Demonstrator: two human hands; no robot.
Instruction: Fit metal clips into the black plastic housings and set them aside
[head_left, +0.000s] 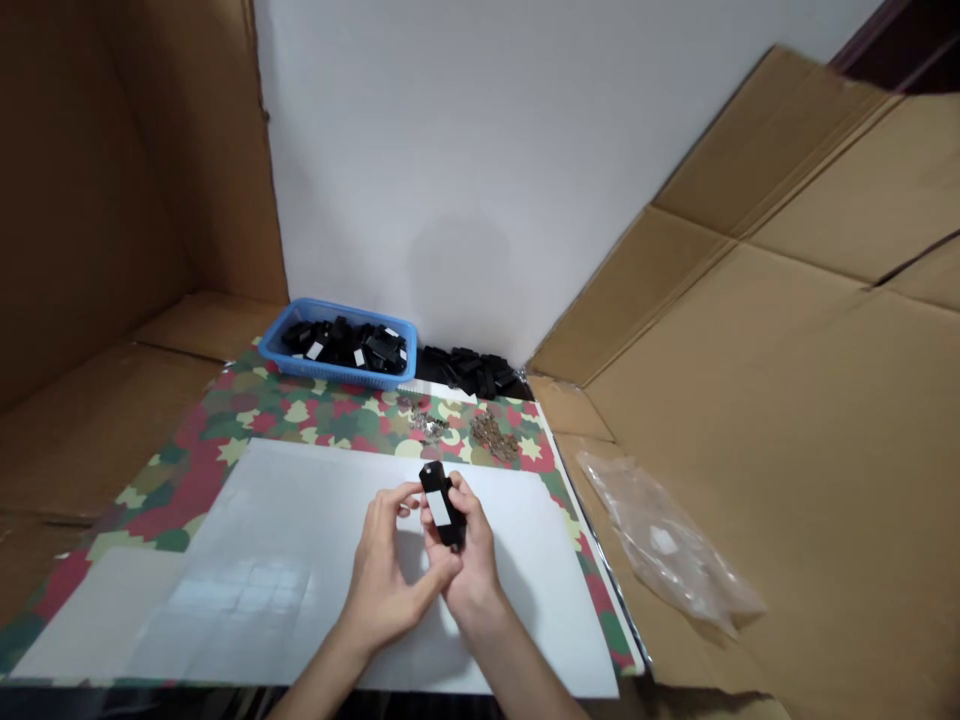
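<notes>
A small black plastic part (439,500) with a white label on its face is held upright above the white sheet (285,560). My right hand (471,565) is wrapped round its lower end from behind. My left hand (390,575) comes in from the left, its thumb and forefinger pinched at the part's upper left edge. Both hands hover near the middle of the sheet.
A blue basket (289,340) of black parts stands at the back left, with a loose pile of black parts (469,370) to its right. Two small heaps of metal bits (495,437) lie on the camouflage cloth (225,415). A clear plastic bag (667,545) lies on cardboard at right.
</notes>
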